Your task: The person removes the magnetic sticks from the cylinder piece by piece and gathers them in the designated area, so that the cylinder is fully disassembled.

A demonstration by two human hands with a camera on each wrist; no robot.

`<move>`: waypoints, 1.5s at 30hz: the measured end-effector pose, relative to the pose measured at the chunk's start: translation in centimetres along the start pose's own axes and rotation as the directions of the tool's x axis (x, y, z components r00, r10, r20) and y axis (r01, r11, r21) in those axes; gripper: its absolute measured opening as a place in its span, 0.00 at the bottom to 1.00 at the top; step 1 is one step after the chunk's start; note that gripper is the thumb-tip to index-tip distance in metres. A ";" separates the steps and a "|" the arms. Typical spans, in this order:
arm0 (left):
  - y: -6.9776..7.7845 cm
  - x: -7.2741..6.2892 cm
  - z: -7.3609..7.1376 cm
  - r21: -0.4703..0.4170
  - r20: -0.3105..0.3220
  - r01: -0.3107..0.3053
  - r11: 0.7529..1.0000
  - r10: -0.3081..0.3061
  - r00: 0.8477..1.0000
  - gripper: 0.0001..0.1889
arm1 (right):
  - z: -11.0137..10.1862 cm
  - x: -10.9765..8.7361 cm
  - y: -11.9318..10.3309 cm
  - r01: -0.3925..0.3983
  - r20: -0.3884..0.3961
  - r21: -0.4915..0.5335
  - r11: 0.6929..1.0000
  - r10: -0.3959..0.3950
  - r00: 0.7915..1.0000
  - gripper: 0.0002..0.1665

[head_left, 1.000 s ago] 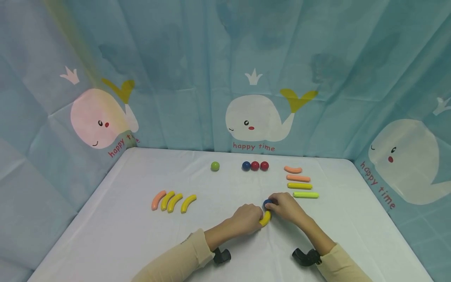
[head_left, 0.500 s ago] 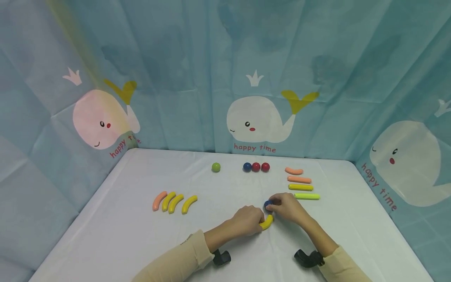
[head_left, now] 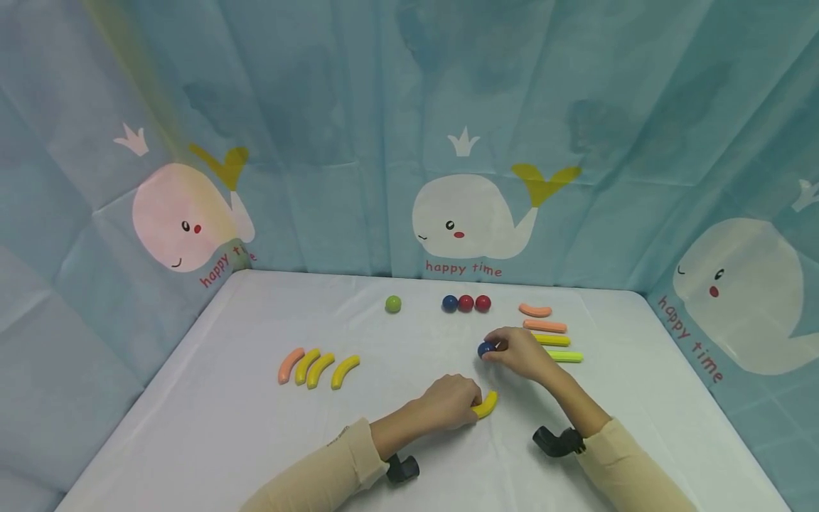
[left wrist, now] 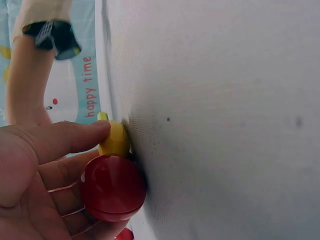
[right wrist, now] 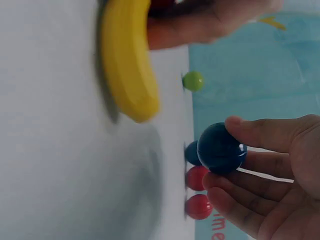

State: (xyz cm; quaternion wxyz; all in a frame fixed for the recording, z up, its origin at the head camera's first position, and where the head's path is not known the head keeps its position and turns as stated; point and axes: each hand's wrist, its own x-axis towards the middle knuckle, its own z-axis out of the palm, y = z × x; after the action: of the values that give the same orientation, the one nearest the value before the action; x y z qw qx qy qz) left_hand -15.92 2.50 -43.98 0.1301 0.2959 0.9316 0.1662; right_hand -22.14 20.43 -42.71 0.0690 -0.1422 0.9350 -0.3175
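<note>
My left hand [head_left: 448, 402] is low over the table's middle, holding a yellow curved stick [head_left: 488, 404] and a red ball [left wrist: 114, 187]. In the left wrist view its thumb lies against the stick and the fingers curl behind the ball. The head view hides that ball; the stick's free end points right, close to the tabletop. Up and to the right, my right hand [head_left: 520, 353] pinches a blue ball [right wrist: 220, 148] between thumb and fingers, above the cloth. A gap separates the blue ball from the stick.
At left lie an orange curved stick [head_left: 291, 365] and several yellow curved sticks [head_left: 320, 370]. Toward the back sit a green ball [head_left: 393, 304], another blue ball [head_left: 450, 304] and two red balls [head_left: 474, 304]. Orange, yellow and green sticks [head_left: 544, 326] lie at right, partly behind my right hand.
My right hand has lifted the blue ball away from the end of the yellow curved stick, toward the back. My left hand has shifted only slightly, still holding the stick.
</note>
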 end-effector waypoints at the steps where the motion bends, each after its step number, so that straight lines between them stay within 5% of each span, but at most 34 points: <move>1: 0.0 0.0 0.0 -0.004 0.001 0.002 1.000 -0.002 1.000 0.07 | -0.2 0.4 -0.1 0.011 0.000 0.000 1.000 -0.011 1.000 0.19; 11: -0.1 -0.1 -0.1 -0.014 0.010 0.021 1.000 -0.020 1.000 0.09 | -1.1 5.5 -2.3 0.132 -0.010 -0.095 0.987 -0.133 0.991 0.19; 23: -0.4 -0.3 -0.2 -0.033 -0.019 -0.028 0.999 0.027 0.999 0.08 | 1.2 11.4 -3.9 0.207 0.029 -0.135 0.969 -0.205 0.978 0.21; 32: -0.2 -0.5 -0.1 0.017 -0.033 -0.050 0.999 0.051 0.998 0.04 | 3.0 14.0 -4.3 0.164 0.061 -0.169 0.972 -0.156 0.986 0.22; 45: 0.0 -0.5 -0.3 0.061 -0.040 -0.067 0.996 0.070 0.997 0.05 | 3.7 15.0 -5.3 0.090 0.104 -0.304 0.948 -0.061 0.993 0.22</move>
State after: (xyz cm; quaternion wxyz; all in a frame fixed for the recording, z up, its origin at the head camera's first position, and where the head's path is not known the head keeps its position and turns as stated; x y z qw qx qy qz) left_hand -15.68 2.12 -43.67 0.0958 0.3279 0.9279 0.1490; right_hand -34.41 9.66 -43.01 0.0772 -0.2014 0.9627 -0.1632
